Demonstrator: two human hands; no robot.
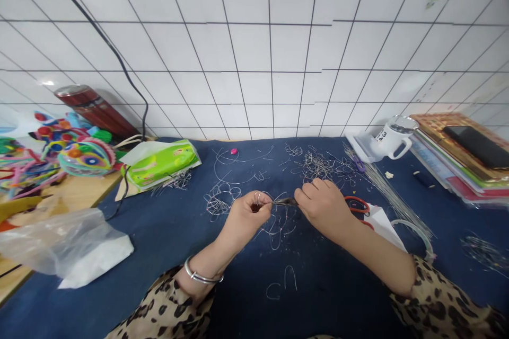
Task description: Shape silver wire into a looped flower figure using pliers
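Observation:
My left hand (247, 214) is closed in a pinch on a thin piece of silver wire (265, 202) above the dark blue cloth (167, 233). My right hand (323, 206) is closed round a small pair of pliers (287, 202), whose tip meets the wire between the two hands. Bent wire loops (278, 228) lie on the cloth just under the hands. A silver bangle (199, 274) sits on my left wrist.
Tangled wire scraps (318, 167) and a bundle of straight wires (392, 196) lie behind and right. Red-handled scissors (358, 205), a white mug (392, 137), stacked books (457, 153), a green tissue pack (163, 164), a plastic bag (63, 246) and colourful crafts (59, 153) surround the cloth.

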